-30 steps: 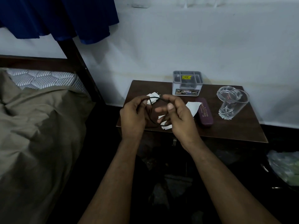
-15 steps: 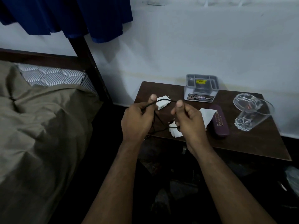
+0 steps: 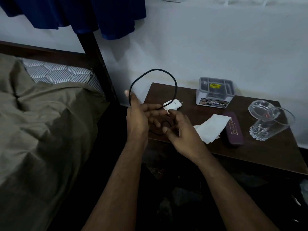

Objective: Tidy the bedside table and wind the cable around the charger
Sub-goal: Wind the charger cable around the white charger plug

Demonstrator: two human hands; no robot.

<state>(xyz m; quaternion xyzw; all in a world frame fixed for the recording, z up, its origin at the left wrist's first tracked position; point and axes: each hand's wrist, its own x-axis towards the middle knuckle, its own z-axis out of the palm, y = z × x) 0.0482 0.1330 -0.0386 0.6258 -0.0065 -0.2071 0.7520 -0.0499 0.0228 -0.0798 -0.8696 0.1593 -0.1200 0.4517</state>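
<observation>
A black cable [image 3: 155, 70] arcs up in a wide loop above the left end of the dark wooden bedside table [image 3: 250, 152]. My left hand [image 3: 138, 117] grips the cable at the loop's left foot. The cable's other end runs down to the white charger [image 3: 173, 105], which sits between my hands near the table's left side. My right hand [image 3: 181, 132] hovers just below the charger with fingers curled; a lower coil of cable lies against its fingertips, and I cannot tell if it pinches it.
On the table stand a grey organiser box [image 3: 215, 94], a white paper piece [image 3: 211, 129], a maroon case [image 3: 233, 129], a glass tumbler [image 3: 270, 125] lying tilted and a glass ashtray [image 3: 260, 107]. A bed with an olive blanket [image 3: 41, 130] lies left. Blue cloth [image 3: 83, 14] hangs above.
My left hand has swung outward and up, and the cable now stands in a big loop. The right hand has dropped lower beside the charger. The view shifted left.
</observation>
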